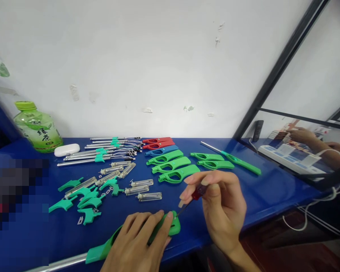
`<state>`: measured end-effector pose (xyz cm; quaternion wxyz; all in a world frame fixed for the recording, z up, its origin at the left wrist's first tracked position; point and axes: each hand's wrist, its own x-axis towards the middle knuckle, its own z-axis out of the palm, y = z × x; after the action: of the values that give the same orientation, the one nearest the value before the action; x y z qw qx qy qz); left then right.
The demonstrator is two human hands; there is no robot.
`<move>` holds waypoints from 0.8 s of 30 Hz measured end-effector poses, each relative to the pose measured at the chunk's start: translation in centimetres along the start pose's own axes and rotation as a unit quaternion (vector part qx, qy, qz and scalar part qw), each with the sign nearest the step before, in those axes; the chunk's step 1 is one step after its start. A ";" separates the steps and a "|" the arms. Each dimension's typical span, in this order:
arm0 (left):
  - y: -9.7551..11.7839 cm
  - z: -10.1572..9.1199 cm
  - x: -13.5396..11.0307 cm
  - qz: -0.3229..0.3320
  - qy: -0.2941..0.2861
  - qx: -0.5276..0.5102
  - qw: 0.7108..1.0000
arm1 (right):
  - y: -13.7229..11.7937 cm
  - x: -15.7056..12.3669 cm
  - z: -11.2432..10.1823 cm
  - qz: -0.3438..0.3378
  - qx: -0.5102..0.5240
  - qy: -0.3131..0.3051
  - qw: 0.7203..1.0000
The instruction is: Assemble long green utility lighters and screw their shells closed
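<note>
Under my left hand (138,240) lies a green long-nosed gas lighter (175,226), its metal tube reaching to the lower left. The fingers wrap over its handle and hide the middle of it. My right hand (225,206) pinches the dark red handle of a small screwdriver (198,192). Its thin shaft slants down to the butt end of the lighter, and the tip appears to touch there. Beyond the hands, green lighter housing halves (178,173) lie in a row, with blue and red ones (158,140) behind them.
Clear fuel tanks (149,196) and teal plastic parts (89,216) are scattered at left centre. Metal tubes with wires (85,160) lie behind. A lighter (243,164) rests at right. A tea bottle (39,128) and white case (67,150) stand at left. Another person's arm (314,141) shows beyond the frame.
</note>
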<state>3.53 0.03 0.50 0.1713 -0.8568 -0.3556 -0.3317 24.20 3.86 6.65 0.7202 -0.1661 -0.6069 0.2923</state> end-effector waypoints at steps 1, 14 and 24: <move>0.0 0.0 0.0 0.000 -0.001 0.000 1.000 | 0.1 -0.1 0.1 0.003 0.001 -0.008 1.000; 0.1 0.1 0.4 0.000 -0.001 0.004 1.000 | -0.4 0.1 -0.6 0.027 -0.082 -0.115 0.990; -0.2 0.0 0.2 0.012 -0.006 0.004 1.000 | -0.3 -0.2 -0.7 -0.021 -0.149 -0.121 0.981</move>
<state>3.48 0.23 0.64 0.1769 -0.8621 -0.3480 -0.3231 24.96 3.55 6.51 0.6144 -0.2221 -0.7297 0.2018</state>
